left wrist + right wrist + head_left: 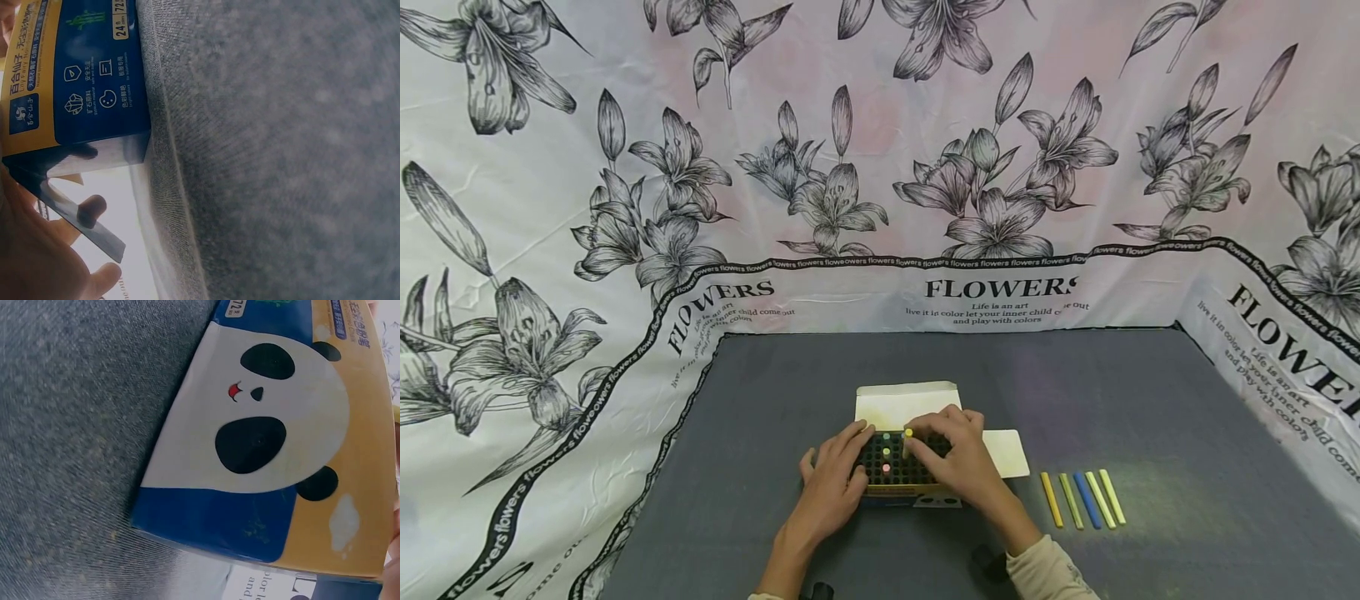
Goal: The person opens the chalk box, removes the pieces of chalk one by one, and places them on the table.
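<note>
"While I run the cameras from far off, where do you see the box (pixel 891 491)?"

"On the grey table (pixel 775 400), its grid of dark holes facing up, one pale flap (pixel 902 404) folded open at its twelve o'clock and another flap (pixel 1006 454) at three."

"And the hands?"

"I see the right hand (pixel 966 454) coming in from four o'clock, thumb and forefinger pinching a yellow chalk stick (pixel 908 433); I can't tell how deep its lower end sits. The left hand (pixel 827 479) is at nine o'clock, fingers spread and touching the box."

"What else?"

"Green, yellow and pink chalk ends (pixel 886 452) line up from twelve to six in the holes. Five loose sticks (pixel 1087 500), one blue, lie just past three o'clock, and my right wrist view shows a printed panda (pixel 319 425) on the box"
</note>
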### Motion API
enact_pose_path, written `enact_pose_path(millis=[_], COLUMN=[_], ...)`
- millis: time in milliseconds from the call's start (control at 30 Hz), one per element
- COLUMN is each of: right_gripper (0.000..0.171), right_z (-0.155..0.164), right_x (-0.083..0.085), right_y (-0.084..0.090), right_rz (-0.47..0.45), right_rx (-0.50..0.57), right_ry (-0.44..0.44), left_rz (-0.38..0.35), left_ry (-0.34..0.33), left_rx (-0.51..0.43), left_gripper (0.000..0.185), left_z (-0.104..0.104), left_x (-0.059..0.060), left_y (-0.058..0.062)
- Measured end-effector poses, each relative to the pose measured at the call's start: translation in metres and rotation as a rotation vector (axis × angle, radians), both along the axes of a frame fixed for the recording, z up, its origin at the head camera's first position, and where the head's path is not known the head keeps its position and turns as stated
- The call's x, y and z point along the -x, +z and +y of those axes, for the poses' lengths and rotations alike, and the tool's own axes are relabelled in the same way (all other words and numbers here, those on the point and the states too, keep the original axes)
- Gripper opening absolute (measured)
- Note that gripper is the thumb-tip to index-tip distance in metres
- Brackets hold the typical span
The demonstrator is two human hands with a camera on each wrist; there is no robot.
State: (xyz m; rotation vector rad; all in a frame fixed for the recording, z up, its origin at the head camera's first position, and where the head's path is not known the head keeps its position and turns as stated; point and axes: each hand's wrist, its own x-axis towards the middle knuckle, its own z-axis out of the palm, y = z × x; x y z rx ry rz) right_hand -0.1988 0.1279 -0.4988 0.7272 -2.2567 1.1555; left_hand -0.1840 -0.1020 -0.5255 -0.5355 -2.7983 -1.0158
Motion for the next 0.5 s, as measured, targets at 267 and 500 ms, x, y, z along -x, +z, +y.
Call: enact_pose_path(millis=[267, 500], right_gripper=[0.024, 0.026], right_z=[0.004, 0.01], right_x=[0.001, 0.002], right_y=[0.006, 0.013], right_rz=[0.085, 0.111], right_rx=[0.052, 0.103], right_ry=[-0.041, -0.038], left_rz=[0.0, -0.014], left_ry=[0.007, 0.02], left_rx=[0.004, 0.02], left_gripper=[0.056, 0.056], left_z=[0.001, 0.002], left_x=[0.0, 0.0], left_y=[0.0, 0.001])
